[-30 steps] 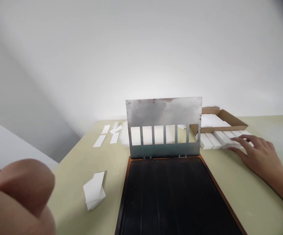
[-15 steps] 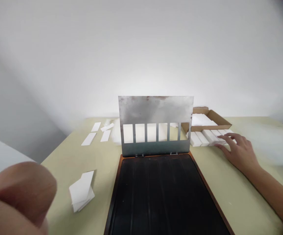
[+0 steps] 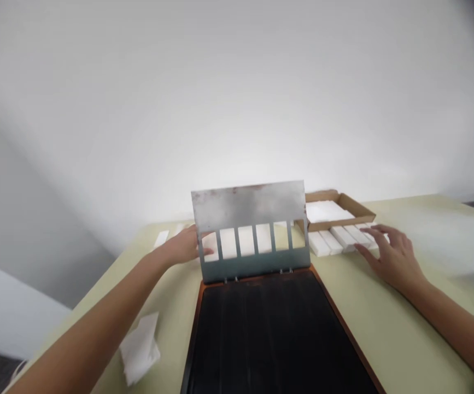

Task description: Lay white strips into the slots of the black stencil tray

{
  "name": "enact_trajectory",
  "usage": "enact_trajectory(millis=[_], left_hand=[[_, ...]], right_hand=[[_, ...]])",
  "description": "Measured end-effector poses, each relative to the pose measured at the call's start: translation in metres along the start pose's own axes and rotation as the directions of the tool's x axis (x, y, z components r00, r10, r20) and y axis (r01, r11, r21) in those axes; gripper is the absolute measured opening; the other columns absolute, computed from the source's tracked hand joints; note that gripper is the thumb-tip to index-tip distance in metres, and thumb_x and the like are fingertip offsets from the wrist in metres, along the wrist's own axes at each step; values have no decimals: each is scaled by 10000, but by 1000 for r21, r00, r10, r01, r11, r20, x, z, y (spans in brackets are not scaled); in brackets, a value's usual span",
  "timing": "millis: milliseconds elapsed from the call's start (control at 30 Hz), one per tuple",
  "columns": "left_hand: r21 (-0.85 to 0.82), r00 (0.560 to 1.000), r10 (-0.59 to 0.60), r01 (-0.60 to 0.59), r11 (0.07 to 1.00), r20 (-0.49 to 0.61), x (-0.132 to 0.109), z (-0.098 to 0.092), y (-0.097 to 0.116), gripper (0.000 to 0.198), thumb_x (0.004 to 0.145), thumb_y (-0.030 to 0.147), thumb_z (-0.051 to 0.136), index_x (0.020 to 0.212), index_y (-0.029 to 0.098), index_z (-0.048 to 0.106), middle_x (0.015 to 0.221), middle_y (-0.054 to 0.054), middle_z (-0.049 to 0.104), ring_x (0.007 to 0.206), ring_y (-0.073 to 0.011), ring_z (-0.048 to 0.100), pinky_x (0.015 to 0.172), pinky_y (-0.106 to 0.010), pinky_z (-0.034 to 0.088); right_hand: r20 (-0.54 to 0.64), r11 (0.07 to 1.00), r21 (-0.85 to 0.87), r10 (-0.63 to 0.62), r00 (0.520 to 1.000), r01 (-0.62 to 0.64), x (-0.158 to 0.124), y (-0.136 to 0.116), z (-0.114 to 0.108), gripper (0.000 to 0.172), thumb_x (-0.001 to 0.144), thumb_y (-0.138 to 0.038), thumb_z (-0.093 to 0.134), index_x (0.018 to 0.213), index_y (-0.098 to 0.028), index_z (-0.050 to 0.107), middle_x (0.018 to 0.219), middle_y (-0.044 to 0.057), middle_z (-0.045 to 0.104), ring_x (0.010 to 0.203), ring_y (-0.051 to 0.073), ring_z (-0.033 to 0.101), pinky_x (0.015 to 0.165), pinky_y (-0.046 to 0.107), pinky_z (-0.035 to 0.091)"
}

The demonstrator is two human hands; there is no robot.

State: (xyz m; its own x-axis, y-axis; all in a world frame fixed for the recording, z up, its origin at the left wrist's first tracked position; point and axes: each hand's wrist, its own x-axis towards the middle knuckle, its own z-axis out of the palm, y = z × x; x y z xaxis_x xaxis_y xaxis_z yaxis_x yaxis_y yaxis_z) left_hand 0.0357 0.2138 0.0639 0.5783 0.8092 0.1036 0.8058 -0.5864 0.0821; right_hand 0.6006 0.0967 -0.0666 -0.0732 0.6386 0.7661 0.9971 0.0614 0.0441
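A metal stencil plate [image 3: 248, 205] with several rectangular slots stands upright, hinged to the far edge of a black tray with an orange rim [image 3: 269, 334]. My left hand [image 3: 184, 247] reaches to the plate's left edge, its fingers going behind the plate, where they are partly hidden. My right hand [image 3: 388, 253] lies with fingers spread on a row of white rectangular blocks [image 3: 339, 238] to the right of the plate.
An open cardboard box [image 3: 335, 210] with white sheets stands behind the blocks. White paper strips [image 3: 161, 238] lie at the far left of the yellowish table [image 3: 404, 328]. Folded white paper [image 3: 140, 350] lies near the tray's left side. A white wall rises behind.
My left arm has stretched forward from close to the camera to the plate's left edge. The view has tilted up and shifted. My right hand stays on the white blocks.
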Motion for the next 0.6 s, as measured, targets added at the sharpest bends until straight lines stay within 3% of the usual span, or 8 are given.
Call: enact_trajectory(millis=[67, 167, 300, 400, 500, 600], left_hand=[[-55, 989, 62, -55, 997, 132, 16, 24, 1, 424, 1009, 401, 669, 1367, 184, 603, 1446, -121, 574, 1276, -307, 598, 1075, -540, 517], [-116, 966, 129, -104, 988, 226, 24, 43, -3, 435, 1014, 396, 660, 1391, 192, 588, 1480, -123, 546, 1312, -319, 572, 1100, -561, 493], [-142, 953, 173, -141, 980, 250, 20, 50, -15, 561, 1000, 445, 668, 1486, 208, 518, 1596, -144, 445, 1438, -354, 470, 1184, -624, 389], [-154, 957, 153, -117, 981, 246, 12, 54, -21, 731, 969, 564, 646, 1584, 235, 426, 1679, -151, 346, 1512, -374, 394, 1251, -575, 318], [-185, 965, 112, -68, 980, 236, 4, 53, -21, 799, 945, 663, 590, 1614, 270, 400, 1699, -102, 319, 1530, -380, 375, 1264, -483, 325], [-246, 966, 89, -27, 969, 242, 0, 46, -16, 756, 930, 697, 591, 1573, 317, 471, 1662, -65, 405, 1476, -359, 468, 1224, -438, 397]], right_hand=[[24, 999, 16, 28, 999, -29, -1, 2, -2, 498, 1001, -535, 574, 1367, -198, 605, 1346, 224, 573, 1259, 382, 538, 999, 502, 425], [47, 998, 34, 55, 997, -56, -2, 5, -1, 484, 1015, -535, 545, 1367, -206, 595, 1363, 206, 557, 1283, 372, 524, 1029, 503, 411], [32, 996, 60, 66, 997, -68, -1, 5, 6, 490, 1009, -549, 527, 1368, -221, 590, 1340, 185, 563, 1259, 380, 548, 1016, 535, 444], [18, 996, 70, 63, 998, -64, 0, 2, 9, 501, 1009, -551, 513, 1372, -214, 586, 1324, 186, 567, 1246, 386, 558, 1009, 546, 457], [29, 993, 88, 71, 997, -73, 0, 1, 11, 500, 1008, -556, 502, 1373, -223, 585, 1336, 182, 561, 1250, 390, 558, 1018, 553, 453], [56, 991, 97, 92, 994, -97, -2, 1, 12, 493, 1008, -553, 502, 1372, -231, 586, 1370, 182, 545, 1259, 389, 555, 1032, 555, 444]])
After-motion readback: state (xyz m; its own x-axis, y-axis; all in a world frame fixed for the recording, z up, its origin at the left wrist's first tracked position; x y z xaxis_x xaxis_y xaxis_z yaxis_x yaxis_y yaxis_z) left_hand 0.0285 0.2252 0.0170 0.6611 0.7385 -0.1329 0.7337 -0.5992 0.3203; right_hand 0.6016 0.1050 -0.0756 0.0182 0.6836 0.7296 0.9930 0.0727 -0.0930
